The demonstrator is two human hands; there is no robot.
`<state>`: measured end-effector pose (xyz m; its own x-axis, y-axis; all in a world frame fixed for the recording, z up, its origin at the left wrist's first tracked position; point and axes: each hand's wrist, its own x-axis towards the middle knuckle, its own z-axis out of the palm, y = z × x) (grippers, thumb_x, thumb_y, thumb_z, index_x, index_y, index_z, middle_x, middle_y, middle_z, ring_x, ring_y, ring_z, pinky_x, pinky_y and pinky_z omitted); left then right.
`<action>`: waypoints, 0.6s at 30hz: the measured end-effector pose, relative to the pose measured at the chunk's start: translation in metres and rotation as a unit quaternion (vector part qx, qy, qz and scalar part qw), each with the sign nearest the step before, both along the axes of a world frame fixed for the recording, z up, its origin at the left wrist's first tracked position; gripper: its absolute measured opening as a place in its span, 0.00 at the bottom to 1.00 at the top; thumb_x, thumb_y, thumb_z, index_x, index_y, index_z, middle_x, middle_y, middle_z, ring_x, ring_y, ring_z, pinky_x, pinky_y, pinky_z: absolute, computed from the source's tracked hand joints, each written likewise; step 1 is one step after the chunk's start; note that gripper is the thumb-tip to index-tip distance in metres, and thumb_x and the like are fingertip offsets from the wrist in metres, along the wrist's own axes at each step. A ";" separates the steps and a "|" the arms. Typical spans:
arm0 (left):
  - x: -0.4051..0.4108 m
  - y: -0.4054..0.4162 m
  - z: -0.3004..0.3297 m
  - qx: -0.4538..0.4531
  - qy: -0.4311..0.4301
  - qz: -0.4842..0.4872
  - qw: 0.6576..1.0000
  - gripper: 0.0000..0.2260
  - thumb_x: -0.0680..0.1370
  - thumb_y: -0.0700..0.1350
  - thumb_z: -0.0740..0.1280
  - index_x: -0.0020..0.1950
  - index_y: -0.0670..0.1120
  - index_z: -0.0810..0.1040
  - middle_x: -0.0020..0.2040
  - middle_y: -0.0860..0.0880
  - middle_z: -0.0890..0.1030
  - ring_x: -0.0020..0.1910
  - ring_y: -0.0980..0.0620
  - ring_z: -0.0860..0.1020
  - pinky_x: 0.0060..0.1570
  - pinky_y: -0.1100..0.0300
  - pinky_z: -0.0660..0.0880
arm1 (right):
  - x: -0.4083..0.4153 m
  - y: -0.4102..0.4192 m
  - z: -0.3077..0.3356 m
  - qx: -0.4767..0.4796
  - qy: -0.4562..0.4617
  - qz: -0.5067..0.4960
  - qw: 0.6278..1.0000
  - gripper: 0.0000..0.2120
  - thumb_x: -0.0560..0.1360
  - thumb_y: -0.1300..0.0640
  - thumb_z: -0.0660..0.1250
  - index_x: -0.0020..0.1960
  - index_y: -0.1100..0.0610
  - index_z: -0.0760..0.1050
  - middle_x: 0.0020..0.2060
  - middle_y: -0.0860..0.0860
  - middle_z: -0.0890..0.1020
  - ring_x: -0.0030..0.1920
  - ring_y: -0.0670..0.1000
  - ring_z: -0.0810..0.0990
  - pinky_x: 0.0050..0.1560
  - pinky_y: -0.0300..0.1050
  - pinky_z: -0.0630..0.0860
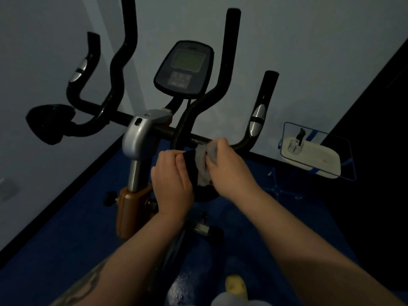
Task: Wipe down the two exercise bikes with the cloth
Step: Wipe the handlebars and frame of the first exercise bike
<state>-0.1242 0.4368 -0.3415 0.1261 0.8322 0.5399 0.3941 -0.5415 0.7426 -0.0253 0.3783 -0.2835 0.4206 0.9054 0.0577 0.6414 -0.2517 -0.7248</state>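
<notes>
In the head view, the right hand [227,168] is gripping the grey cloth [205,164] with curled fingers, the cloth lying at its nine o'clock, bunched against a black padded part just below the handlebar [154,128] of the exercise bike [139,138]. The left hand [172,182] is sitting at the cloth's eight o'clock, curling round that same black part (what the part is, I cannot tell), while the console [184,67] is standing at twelve o'clock above both hands.
</notes>
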 end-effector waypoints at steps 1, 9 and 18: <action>0.000 0.000 0.000 -0.002 -0.001 0.002 1.000 0.12 0.81 0.47 0.51 0.46 0.45 0.71 0.41 0.52 0.70 0.37 0.53 0.69 0.40 0.53 0.66 | 0.001 0.002 0.000 0.005 0.020 0.011 1.000 0.06 0.82 0.54 0.54 0.54 0.55 0.65 0.50 0.55 0.77 0.49 0.53 0.77 0.51 0.55 0.76; 0.002 -0.002 0.000 -0.001 -0.002 0.026 1.000 0.12 0.81 0.47 0.50 0.45 0.47 0.71 0.40 0.52 0.71 0.37 0.52 0.71 0.39 0.55 0.65 | 0.016 0.001 0.004 -0.038 0.026 0.096 0.994 0.04 0.80 0.52 0.57 0.52 0.53 0.65 0.42 0.51 0.78 0.42 0.51 0.78 0.38 0.48 0.77; 0.003 -0.007 0.000 -0.023 0.006 0.059 0.998 0.14 0.81 0.50 0.50 0.44 0.48 0.72 0.40 0.51 0.73 0.37 0.52 0.72 0.41 0.54 0.66 | 0.042 -0.006 -0.003 0.022 0.018 0.186 0.982 0.05 0.79 0.49 0.61 0.53 0.48 0.70 0.46 0.46 0.77 0.44 0.43 0.77 0.41 0.41 0.75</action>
<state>-0.1210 0.4300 -0.3411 0.0324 0.8654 0.5000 0.4617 -0.4567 0.7605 0.0163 0.3721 -0.2868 0.0634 0.9938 0.0912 0.6561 0.0273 -0.7542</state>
